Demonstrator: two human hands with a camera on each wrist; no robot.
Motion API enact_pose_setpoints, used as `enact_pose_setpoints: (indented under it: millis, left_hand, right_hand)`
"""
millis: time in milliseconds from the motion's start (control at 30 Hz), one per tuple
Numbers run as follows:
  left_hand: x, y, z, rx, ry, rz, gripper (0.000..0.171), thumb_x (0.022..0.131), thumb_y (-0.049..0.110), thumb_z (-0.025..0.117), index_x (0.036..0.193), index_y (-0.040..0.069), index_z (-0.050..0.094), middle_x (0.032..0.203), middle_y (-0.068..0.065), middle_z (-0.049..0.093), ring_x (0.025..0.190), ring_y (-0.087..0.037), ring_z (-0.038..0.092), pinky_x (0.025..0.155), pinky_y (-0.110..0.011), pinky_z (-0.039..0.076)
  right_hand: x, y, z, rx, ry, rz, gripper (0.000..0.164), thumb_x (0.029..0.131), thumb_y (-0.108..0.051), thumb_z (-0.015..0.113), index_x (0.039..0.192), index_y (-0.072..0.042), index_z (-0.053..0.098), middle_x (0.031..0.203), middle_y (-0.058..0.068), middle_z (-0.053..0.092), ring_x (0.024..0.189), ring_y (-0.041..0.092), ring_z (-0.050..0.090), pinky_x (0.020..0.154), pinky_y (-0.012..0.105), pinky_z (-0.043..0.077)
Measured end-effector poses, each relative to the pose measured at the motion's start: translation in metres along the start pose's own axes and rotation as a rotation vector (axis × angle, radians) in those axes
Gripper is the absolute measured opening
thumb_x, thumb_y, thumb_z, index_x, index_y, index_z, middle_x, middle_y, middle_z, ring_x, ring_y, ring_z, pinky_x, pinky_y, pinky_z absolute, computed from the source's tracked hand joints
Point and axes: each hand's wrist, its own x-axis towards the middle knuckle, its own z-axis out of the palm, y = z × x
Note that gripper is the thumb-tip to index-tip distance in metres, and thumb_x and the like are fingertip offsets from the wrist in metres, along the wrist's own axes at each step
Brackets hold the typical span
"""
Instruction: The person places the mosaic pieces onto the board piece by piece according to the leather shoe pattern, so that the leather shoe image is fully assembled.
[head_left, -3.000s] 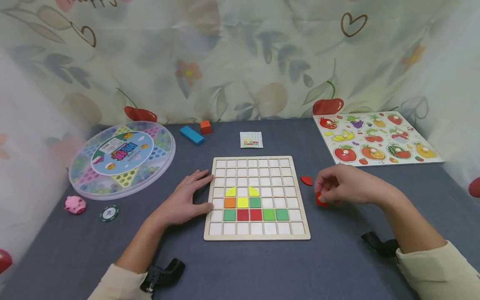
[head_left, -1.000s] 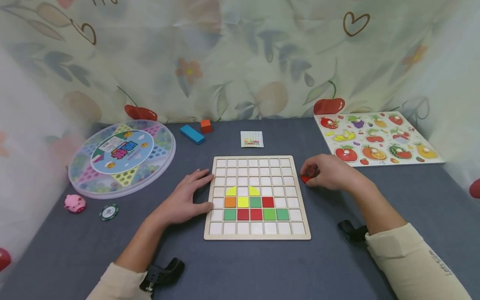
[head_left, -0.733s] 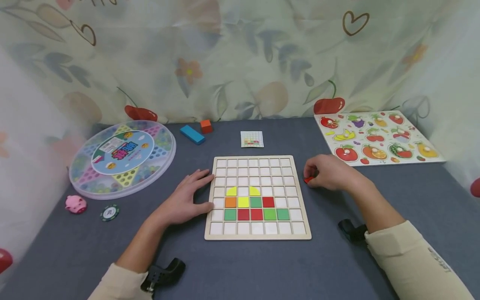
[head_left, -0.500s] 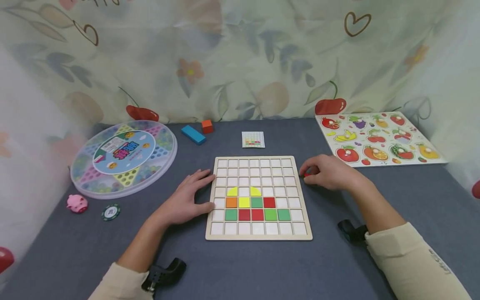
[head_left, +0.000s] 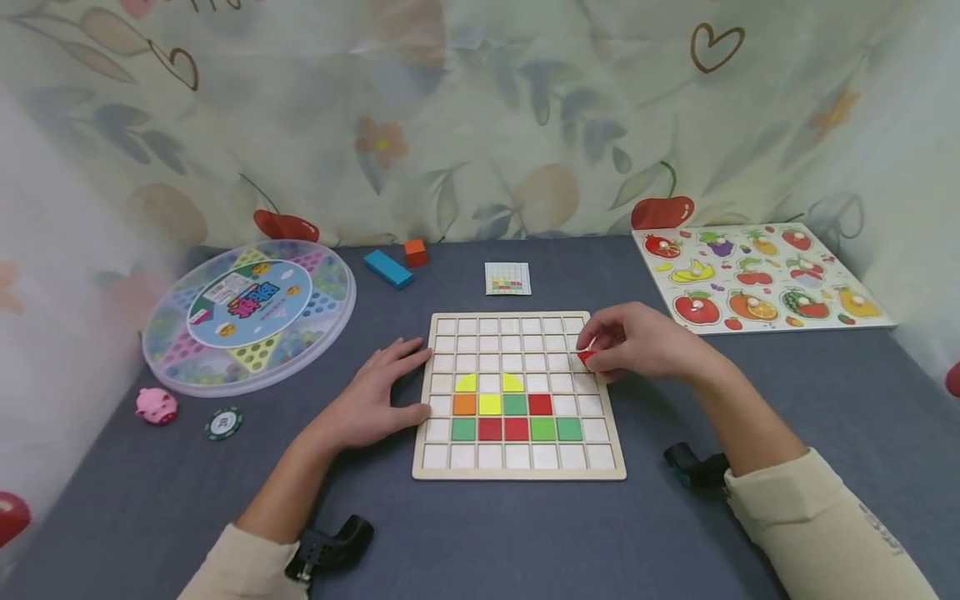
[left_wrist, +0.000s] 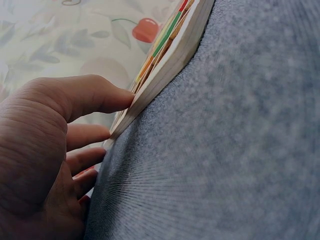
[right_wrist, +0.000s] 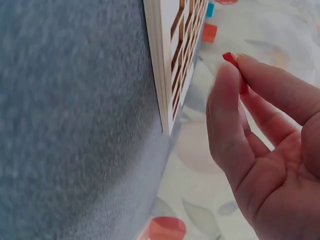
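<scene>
My right hand (head_left: 637,342) pinches a small red quarter-circle tile (head_left: 586,356) between thumb and fingertips, over the right edge of a wooden grid board (head_left: 517,475). In the right wrist view the red tile (right_wrist: 231,58) shows between the fingertips, lifted off the table. My left hand (head_left: 371,400) rests along the board's left edge, fingers fairly straight. Thumb and fingertips of the left hand (left_wrist: 75,110) touch the rim in the left wrist view. On the board lie yellow rounded tiles above rows of square tiles in orange, yellow, green and red (head_left: 540,404).
Behind the board lies a small pattern card (head_left: 507,279). A blue block (head_left: 388,270) and an orange cube (head_left: 416,252) are at back left, near a round game case (head_left: 247,317), a pink pig (head_left: 157,406) and a poker chip (head_left: 224,423). A fruit puzzle (head_left: 757,279) lies back right.
A red square tile has been added to the board's coloured rows. My right hand then picked up the red quarter-circle tile from the table and moved left over the board. My left hand stays put.
</scene>
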Motion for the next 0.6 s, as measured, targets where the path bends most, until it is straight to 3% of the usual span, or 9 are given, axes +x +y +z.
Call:
enact_pose_setpoints:
  millis: [133,400,600]
  left_hand:
    - [0.001,0.000,0.000,-0.001,-0.001,0.000,0.077,0.093,0.035,0.072,0.160,0.012,0.040,0.170,-0.014,0.027,0.159,-0.043,0.011,0.120,-0.073,0.015]
    - [0.001,0.000,0.000,-0.010,-0.005,0.002,0.077,0.093,0.034,0.072,0.160,0.011,0.041,0.170,-0.015,0.027,0.159,-0.044,0.011,0.120,-0.074,0.014]
    - [0.002,0.000,0.000,-0.006,-0.007,-0.006,0.077,0.093,0.035,0.072,0.160,0.012,0.040,0.170,-0.015,0.027,0.159,-0.044,0.011,0.120,-0.073,0.014]
  right_hand:
    - [0.002,-0.002,0.007,0.025,-0.038,-0.008,0.027,0.094,-0.010,0.074,0.119,0.000,0.072,0.088,0.009,0.069,0.074,0.018,0.064,0.071,0.031,0.058]
    - [0.006,-0.008,0.017,-0.027,-0.074,-0.020,0.014,0.089,-0.011,0.078,0.102,-0.006,0.076,0.077,0.003,0.070,0.069,0.019,0.060,0.062,0.031,0.048]
    - [0.008,-0.012,0.026,-0.042,-0.112,0.004,0.010,0.088,-0.010,0.079,0.094,-0.007,0.071,0.075,0.004,0.070,0.067,0.017,0.062,0.066,0.031,0.053]
